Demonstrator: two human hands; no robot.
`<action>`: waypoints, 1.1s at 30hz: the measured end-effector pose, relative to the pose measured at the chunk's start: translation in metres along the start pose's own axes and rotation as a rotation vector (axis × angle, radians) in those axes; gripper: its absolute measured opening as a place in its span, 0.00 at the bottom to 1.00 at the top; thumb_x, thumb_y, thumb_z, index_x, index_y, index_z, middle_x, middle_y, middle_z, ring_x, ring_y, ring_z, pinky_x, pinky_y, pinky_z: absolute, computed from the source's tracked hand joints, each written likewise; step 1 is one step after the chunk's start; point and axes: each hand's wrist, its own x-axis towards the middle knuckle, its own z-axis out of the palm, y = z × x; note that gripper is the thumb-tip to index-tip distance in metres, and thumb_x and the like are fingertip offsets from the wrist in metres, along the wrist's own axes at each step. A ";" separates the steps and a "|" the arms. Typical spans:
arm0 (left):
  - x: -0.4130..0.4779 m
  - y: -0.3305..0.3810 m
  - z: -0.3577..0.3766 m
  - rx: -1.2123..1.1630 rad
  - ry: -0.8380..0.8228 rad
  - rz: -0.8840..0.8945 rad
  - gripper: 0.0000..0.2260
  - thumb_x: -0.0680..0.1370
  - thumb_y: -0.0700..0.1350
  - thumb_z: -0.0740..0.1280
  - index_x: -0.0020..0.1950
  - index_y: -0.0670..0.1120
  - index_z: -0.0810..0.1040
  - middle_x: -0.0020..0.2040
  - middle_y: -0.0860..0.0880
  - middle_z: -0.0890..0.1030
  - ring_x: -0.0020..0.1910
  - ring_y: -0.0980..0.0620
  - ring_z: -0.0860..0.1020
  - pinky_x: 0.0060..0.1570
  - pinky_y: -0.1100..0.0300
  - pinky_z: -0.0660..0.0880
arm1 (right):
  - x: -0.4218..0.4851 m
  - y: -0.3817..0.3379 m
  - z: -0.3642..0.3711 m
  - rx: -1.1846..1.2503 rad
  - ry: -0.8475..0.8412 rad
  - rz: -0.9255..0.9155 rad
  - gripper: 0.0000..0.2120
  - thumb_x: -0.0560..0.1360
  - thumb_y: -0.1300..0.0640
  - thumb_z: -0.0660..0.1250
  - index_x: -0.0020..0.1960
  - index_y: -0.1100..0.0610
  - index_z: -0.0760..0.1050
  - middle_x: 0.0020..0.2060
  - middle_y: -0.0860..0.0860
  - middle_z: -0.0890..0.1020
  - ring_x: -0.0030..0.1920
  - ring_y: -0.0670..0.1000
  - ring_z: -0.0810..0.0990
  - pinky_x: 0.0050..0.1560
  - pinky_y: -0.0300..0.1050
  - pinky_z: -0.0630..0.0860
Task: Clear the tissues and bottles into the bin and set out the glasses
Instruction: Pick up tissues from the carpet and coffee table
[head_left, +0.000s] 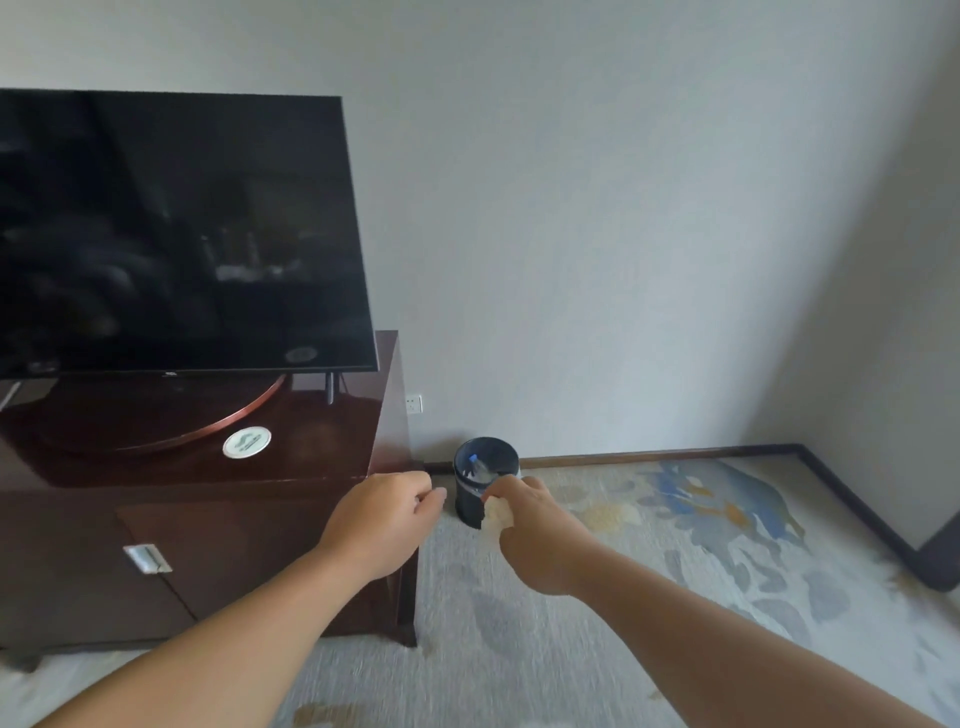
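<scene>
Tissue (496, 512) clamped in my right hand (527, 525) beside the bin (467, 501); next, reach over its mouth and release.

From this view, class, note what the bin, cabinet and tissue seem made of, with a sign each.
Bin: perhaps dark mesh metal; faint texture, blurred. Cabinet: glossy dark wood or veneer; reflective top. Tissue: soft paper; white, crumpled in the right hand.

One head-worn wide view — facing forward and down, toward the bin (470, 493)
</scene>
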 end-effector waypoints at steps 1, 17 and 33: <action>0.013 0.006 0.005 0.000 0.002 0.000 0.19 0.79 0.52 0.60 0.30 0.47 0.64 0.26 0.50 0.69 0.26 0.51 0.66 0.28 0.56 0.58 | 0.009 0.008 -0.009 0.001 -0.003 -0.006 0.23 0.74 0.67 0.54 0.66 0.49 0.65 0.61 0.49 0.66 0.47 0.49 0.71 0.35 0.35 0.67; 0.240 -0.015 0.093 -0.026 -0.063 0.013 0.19 0.79 0.52 0.59 0.30 0.47 0.64 0.26 0.51 0.68 0.26 0.52 0.67 0.27 0.57 0.58 | 0.202 0.092 -0.085 0.044 0.019 0.088 0.24 0.73 0.66 0.56 0.66 0.47 0.65 0.60 0.49 0.67 0.49 0.52 0.75 0.45 0.46 0.78; 0.468 -0.089 0.166 -0.076 -0.109 -0.065 0.15 0.78 0.49 0.59 0.33 0.45 0.67 0.33 0.49 0.72 0.32 0.51 0.70 0.29 0.58 0.62 | 0.439 0.136 -0.148 0.007 -0.029 0.143 0.23 0.73 0.66 0.55 0.64 0.48 0.67 0.55 0.49 0.70 0.43 0.48 0.75 0.33 0.37 0.72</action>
